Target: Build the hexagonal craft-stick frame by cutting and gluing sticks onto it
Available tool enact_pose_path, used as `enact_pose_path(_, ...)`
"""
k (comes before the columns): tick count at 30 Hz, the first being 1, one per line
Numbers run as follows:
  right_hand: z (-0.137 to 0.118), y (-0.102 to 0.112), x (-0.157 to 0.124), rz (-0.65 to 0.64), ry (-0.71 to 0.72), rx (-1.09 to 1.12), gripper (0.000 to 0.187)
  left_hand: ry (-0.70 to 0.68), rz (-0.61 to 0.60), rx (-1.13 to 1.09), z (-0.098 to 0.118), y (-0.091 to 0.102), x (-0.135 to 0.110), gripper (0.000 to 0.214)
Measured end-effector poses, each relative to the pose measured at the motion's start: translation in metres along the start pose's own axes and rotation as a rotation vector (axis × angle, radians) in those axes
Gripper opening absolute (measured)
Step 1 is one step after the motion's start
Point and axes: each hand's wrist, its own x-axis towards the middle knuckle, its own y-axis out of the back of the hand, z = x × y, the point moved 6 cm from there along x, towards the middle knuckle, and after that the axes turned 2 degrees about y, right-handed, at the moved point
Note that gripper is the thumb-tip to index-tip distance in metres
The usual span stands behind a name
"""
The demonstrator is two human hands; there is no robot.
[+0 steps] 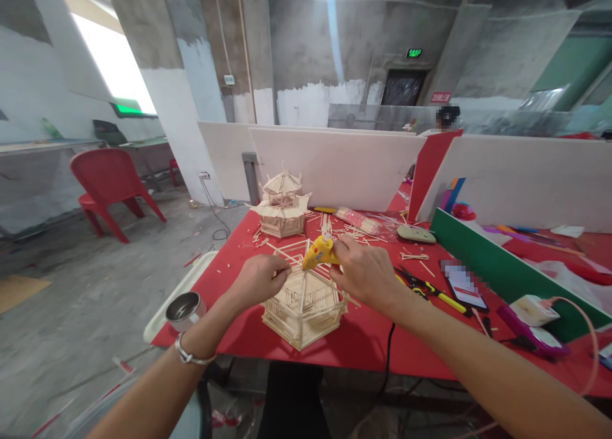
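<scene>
My right hand (366, 270) is wrapped round a yellow hot glue gun (319, 253). Its nozzle points down to the left, over a six-sided frame of thin wooden sticks (306, 324) on the red table. My left hand (262, 278) is closed in a pinch at the upper left of that frame, near the gun's nozzle; what lies between its fingertips is too small to make out. Beyond both hands stands a stick-built pagoda model (282, 209) with two tiers of roofs. Loose wooden sticks (327, 225) are scattered beside it.
A metal cup (184, 310) stands at the table's left edge. Pliers (433, 289), a phone (463, 286) and a green divider board (516, 267) are at right. Behind the pagoda is a white partition (335, 165). A person's head shows beyond it. A black cord (389, 356) hangs over the front edge.
</scene>
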Motion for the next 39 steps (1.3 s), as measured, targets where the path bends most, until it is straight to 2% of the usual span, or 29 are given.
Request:
enact_pose_path(13, 0.002, 0.000, -0.001, 0.005, -0.013, 0.022, 0.019, -0.037, 0.013, 0.005, 0.001, 0.001, -0.001, 0.025)
enact_pose_path(17, 0.009, 0.000, -0.001, 0.011, -0.034, 0.058, 0.021, -0.086, 0.022, 0.005, 0.003, 0.001, -0.002, 0.026)
enact_pose_path(24, 0.024, 0.000, -0.002, 0.027, -0.076, 0.083, 0.023, -0.084, 0.026, -0.003, 0.003, 0.001, -0.003, 0.021)
enact_pose_path(39, 0.021, -0.004, -0.002, -0.008, -0.107, 0.035, 0.021, -0.102, 0.005, 0.053, 0.007, 0.000, -0.002, 0.022)
